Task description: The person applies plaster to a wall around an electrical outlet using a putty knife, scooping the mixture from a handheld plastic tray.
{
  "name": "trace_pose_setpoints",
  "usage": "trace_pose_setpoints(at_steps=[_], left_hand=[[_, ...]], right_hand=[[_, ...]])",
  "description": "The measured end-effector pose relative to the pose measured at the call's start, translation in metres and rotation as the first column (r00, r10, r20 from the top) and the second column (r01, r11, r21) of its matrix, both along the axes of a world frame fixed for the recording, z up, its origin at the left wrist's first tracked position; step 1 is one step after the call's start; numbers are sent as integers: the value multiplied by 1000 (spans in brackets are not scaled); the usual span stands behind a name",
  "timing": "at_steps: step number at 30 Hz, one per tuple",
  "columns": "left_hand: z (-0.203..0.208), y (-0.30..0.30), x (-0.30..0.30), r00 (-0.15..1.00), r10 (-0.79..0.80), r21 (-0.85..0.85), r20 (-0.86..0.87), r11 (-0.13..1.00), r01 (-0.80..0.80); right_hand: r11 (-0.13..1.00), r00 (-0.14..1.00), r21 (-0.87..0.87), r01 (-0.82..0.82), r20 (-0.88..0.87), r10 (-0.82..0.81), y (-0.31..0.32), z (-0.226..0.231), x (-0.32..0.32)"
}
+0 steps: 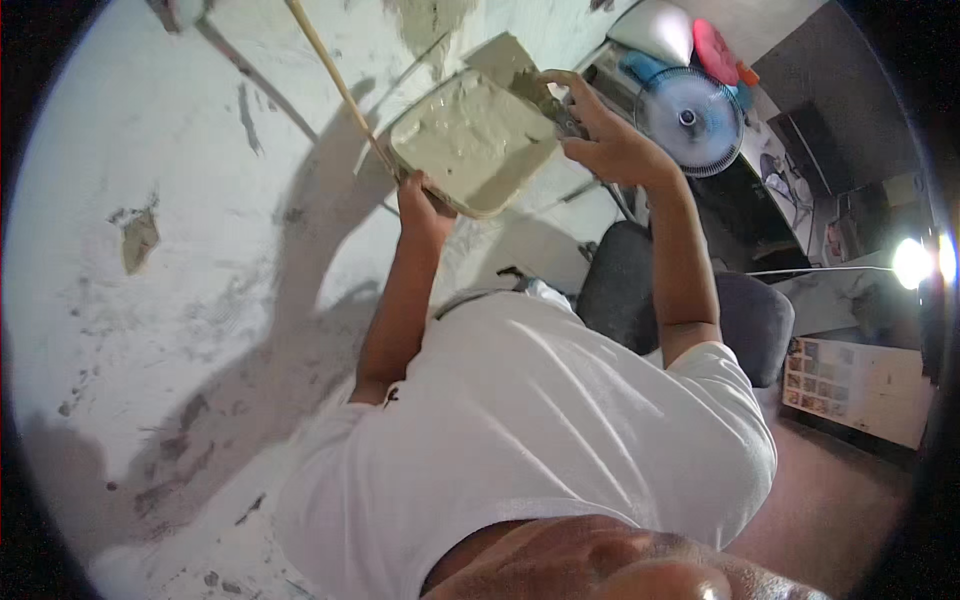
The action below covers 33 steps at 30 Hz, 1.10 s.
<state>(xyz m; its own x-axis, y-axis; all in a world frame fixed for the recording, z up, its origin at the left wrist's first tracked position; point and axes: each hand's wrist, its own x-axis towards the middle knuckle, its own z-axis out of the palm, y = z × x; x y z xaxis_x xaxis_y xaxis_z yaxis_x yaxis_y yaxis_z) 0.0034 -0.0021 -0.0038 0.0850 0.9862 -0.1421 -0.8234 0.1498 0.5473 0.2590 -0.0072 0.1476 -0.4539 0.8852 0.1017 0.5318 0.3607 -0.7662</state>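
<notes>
Patchy white wall [200, 310] on the left, one fan [688, 118] upper right. One tub [488, 213] of pale putty [465, 130], held up ahead of the chest: left hand [425, 208] clamped on its near-left corner. Right hand [615, 135] grasps one trowel [503, 57], blade by the far rim. Tub is likely stiff, heavy when loaded; putty soft, slick. Best hold: dry outer wall, underside supported. One pole [328, 70] beside it, contact unclear.
</notes>
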Motion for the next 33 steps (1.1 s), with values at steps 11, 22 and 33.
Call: trace_pose_setpoints(at_steps=[11,22,33], left_hand=[[-13,-3,5,985,37,55,170,997,-47],[-41,1,9,985,-2,105,172,994,-16],[-18,-3,10,973,-55,167,225,986,17]], right_hand=[[989,971,-22,144,198,-137,8,-56,5],[891,917,-277,358,-75,-392,5,-90,-20],[828,601,-537,158,-613,-513,-18,-85,-46]])
